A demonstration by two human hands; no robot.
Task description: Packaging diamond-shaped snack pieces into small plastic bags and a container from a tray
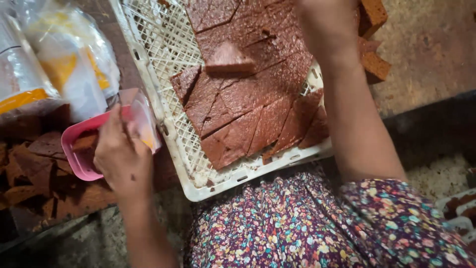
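1. The step in hand looks like bagging: the left hand pinches a small clear plastic bag with a brown piece inside, holding it over a pink tub at the left.
2. The right hand reaches to the far end of the white lattice tray; its fingers run out of the top of the view, so I cannot tell whether it is open or closed on anything.
3. The tray lies across the person's lap, tilted, with its near corner over the flowered dress.
4. On it sits a brown cake slab cut into wedges and slabs; roughly a dozen cut pieces show, and one loose wedge lies on top of the others.
5. Two or three more brown blocks sit just beyond the tray's right edge.
6. To the left, one heap of filled clear packets with yellow labels lies far, and a pile of brown offcuts lies near it.
7. By my reading, the next move calls for a free piece brought from the tray to the bag, whose mouth must be held open.
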